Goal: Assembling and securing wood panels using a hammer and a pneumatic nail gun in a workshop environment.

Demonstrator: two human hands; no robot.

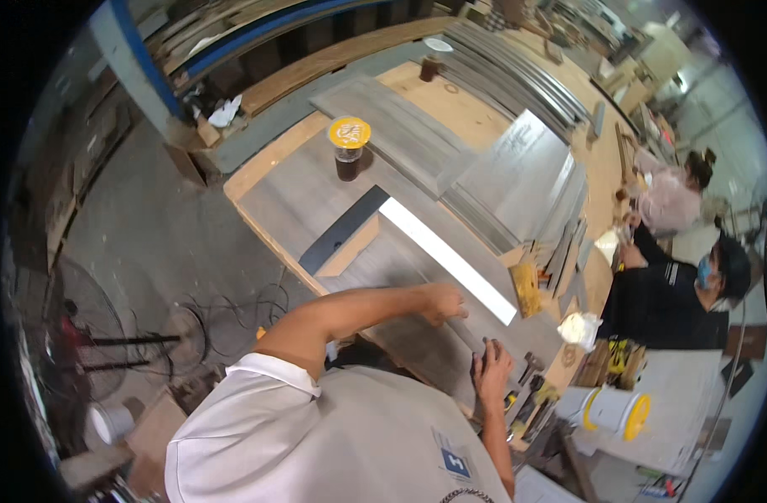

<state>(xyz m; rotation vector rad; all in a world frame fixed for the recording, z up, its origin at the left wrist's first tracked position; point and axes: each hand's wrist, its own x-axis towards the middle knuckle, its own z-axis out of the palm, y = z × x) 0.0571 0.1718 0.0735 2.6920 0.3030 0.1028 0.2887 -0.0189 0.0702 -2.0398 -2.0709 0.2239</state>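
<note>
Fingers point(459, 311) of the left hand point(442, 303) curl beside the square point(450, 261), apparently steadying the board point(438, 348); the right hand's point(494, 375) bend nearby, grip unclear.

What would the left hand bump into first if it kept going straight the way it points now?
Probably the white strip, near its lower-right end. The left hand might pass just above it, though; one view leaves its height unclear.

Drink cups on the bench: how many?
2 clearly visible: a yellow-topped cup just beyond the L-shaped square, and a pale-topped cup farther off, beside the long grey strips. Others may be hidden farther back.
</note>
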